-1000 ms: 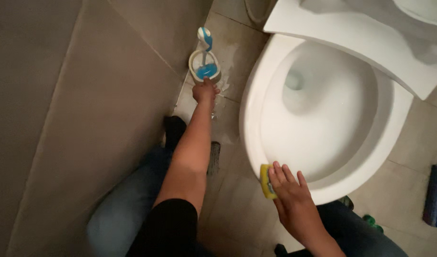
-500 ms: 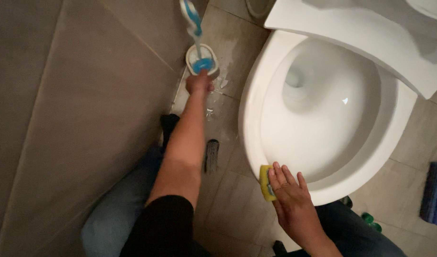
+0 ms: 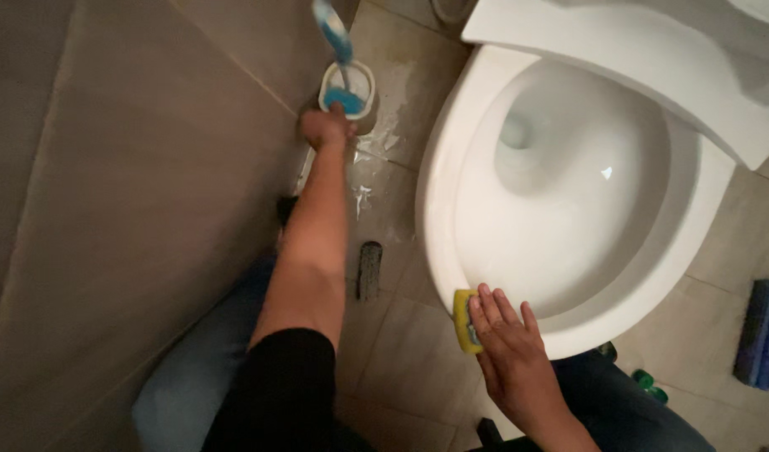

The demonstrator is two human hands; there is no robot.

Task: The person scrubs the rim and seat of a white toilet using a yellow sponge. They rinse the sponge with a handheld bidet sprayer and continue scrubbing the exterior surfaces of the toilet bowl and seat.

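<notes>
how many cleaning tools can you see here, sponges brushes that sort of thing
3. A yellow sponge under the right hand on the toilet rim; a blue toilet brush in its holder by the left hand; a blue scrubber at the right edge. More may be hidden.

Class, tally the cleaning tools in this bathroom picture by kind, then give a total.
Toilet brush in its holder, by the left hand: 1
Yellow sponge under the right hand: 1
Blue scrubbing brush on the floor: 1
Total: 3
</notes>
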